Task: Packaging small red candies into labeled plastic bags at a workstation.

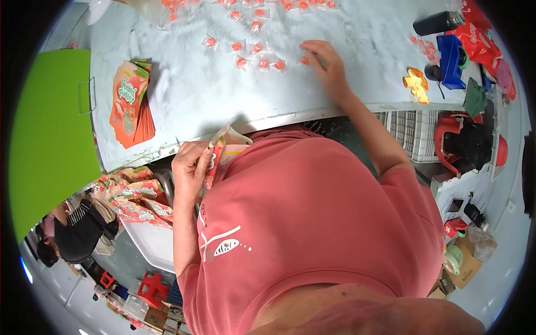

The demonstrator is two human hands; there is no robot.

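Note:
My left hand (190, 166) is closed around the edge of an orange-red printed pouch (214, 164), holding it upright against the table's near edge with its mouth spread apart. My right hand (329, 70) is over the table, its fingers stretched out and apart beside a small red candy in a clear wrapper (304, 60). Just left of that hand lie several more wrapped red candies (263, 63). Farther back, other wrapped candies (256, 26) are scattered toward the table's far side.
A fanned stack of flat pouches (129, 106) lies on the table's left. Filled-looking pouches (139, 195) pile over a white tray (146, 245) below it. At the right are a black bottle (438, 23), a blue tape dispenser (450, 61) and a yellow object (416, 85).

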